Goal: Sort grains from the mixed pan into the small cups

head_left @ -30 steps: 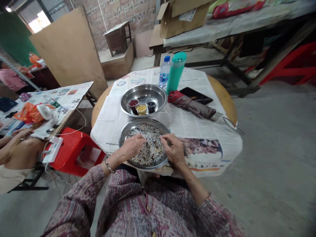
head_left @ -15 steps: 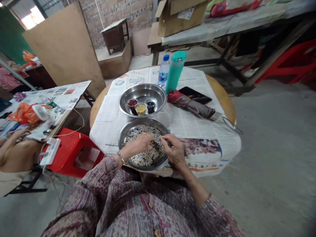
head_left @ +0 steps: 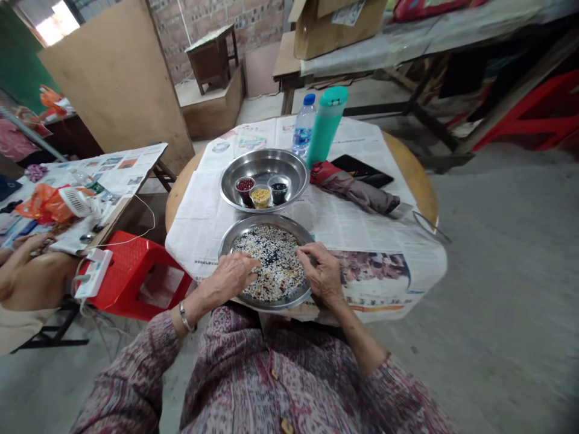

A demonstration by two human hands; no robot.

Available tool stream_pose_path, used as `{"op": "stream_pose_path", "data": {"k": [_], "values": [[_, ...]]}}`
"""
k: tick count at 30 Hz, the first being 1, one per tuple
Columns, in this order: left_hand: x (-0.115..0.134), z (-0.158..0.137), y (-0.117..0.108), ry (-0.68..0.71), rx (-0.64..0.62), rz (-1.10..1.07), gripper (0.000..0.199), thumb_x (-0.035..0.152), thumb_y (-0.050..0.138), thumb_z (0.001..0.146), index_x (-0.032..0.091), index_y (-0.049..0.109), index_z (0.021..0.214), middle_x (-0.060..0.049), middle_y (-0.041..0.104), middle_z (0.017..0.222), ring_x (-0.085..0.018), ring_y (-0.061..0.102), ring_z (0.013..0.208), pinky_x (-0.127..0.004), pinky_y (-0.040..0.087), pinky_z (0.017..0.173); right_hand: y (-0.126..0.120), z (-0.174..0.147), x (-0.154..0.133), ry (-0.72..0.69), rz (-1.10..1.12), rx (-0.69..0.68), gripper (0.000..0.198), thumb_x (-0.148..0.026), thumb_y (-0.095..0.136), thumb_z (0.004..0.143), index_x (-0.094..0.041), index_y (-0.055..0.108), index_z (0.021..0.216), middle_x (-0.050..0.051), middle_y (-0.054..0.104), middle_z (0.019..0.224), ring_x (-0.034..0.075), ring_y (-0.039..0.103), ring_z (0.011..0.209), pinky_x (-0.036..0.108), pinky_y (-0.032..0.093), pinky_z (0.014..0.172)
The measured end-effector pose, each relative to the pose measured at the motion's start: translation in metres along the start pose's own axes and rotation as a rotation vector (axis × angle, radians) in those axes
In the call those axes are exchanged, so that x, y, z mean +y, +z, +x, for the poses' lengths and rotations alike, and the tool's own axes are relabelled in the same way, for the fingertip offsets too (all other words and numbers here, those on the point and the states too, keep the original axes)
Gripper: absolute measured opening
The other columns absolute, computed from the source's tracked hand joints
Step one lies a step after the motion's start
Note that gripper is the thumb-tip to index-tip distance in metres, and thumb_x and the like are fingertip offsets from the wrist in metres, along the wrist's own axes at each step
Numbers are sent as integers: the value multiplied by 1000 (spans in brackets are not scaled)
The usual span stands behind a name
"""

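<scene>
A steel basin (head_left: 268,220) on the near side of the round table holds mixed white, dark, yellow and reddish grains (head_left: 278,282), with a dark patch in the middle. My left hand (head_left: 233,276), a bracelet at its wrist, reaches over the basin's left side, fingers loosely bent and thumb apart, close to the grains. Over the right rim, my right hand (head_left: 322,274) is closed in a pinch; whatever its fingertips hold is too small to make out. Behind stands a second steel basin (head_left: 266,166) with clear cups of red beans (head_left: 245,185), yellow beans (head_left: 261,196) and black beans (head_left: 279,191).
Newspaper (head_left: 375,232) covers the table. Toward its back stand a water bottle (head_left: 304,126) and a green tumbler (head_left: 327,126), beside a folded umbrella (head_left: 355,190) and a black flat item (head_left: 362,170). A red stool (head_left: 131,277) with a power strip stands left, near a seated person's arm (head_left: 25,262).
My left hand has moved left and back from the basin's middle, away from my right hand, and its fingers have loosened. My right hand keeps its pinch by the right rim.
</scene>
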State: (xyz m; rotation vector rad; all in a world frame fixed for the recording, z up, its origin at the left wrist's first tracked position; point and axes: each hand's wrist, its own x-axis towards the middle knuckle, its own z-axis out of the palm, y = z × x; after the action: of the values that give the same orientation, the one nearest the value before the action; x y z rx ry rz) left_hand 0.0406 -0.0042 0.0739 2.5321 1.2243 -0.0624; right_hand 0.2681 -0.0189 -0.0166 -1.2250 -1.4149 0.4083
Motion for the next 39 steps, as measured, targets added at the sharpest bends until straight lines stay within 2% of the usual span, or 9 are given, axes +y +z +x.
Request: {"op": "stream_pose_path", "data": {"k": [2,4,9,17,24,28,32,34,39], "values": [[2,13,7,10,40,38,38,26,67,84,26,63,122,-8,60,122,-28,56,111,-40,50,92,0,0,0,-6,-2,3,15,-27,58,88,-23,65,76,2,66,74,19,59,75,35,47,74],[5,27,14,24,37,40,49,24,71,80,25,59,128,-10,54,129,-30,53,115,-42,50,93,0,0,1,-9,-7,3,14,-27,58,88,-23,65,77,2,66,74,19,59,75,34,47,73],[17,51,22,84,-3,-78,23,10,57,85,18,69,104,-8,63,102,-24,61,101,-37,50,95,0,-1,0,1,-13,-2,13,-27,59,88,-23,65,77,2,65,75,19,59,75,34,48,73],[36,54,22,105,45,-346,14,8,62,80,15,73,85,-3,70,80,-17,65,78,-30,52,85,0,-2,2,-10,-29,0,13,-25,59,89,-22,65,79,2,65,76,18,59,76,34,47,74],[27,31,39,392,17,-296,22,9,54,92,15,66,110,-9,67,113,-18,65,106,-32,52,99,-1,-2,0,17,-32,-5,14,-26,58,89,-23,66,78,2,66,77,19,60,77,35,48,75],[10,38,25,431,75,-325,40,3,50,89,20,57,125,-10,53,141,-19,53,130,-38,45,110,-1,-1,-2,17,-37,-9,14,-26,58,89,-23,65,78,3,66,77,20,61,78,35,48,75],[-2,51,8,446,-12,-99,63,2,63,77,18,48,136,-14,38,152,-31,36,141,-46,39,114,-1,0,-3,27,-36,-6,13,-26,58,89,-23,65,78,3,66,78,19,61,78,35,49,76],[-3,59,7,477,-60,-24,60,5,66,77,19,51,133,-12,43,147,-31,40,136,-46,40,111,-1,0,-3,33,-42,-10,13,-27,58,89,-23,64,78,3,66,78,19,60,78,35,49,76],[-4,80,20,496,-89,-82,28,3,49,88,18,66,104,-6,63,106,-18,60,101,-32,47,95,0,0,-3,34,-49,1,14,-27,58,88,-23,64,76,4,66,78,19,61,78,36,49,76]]}}
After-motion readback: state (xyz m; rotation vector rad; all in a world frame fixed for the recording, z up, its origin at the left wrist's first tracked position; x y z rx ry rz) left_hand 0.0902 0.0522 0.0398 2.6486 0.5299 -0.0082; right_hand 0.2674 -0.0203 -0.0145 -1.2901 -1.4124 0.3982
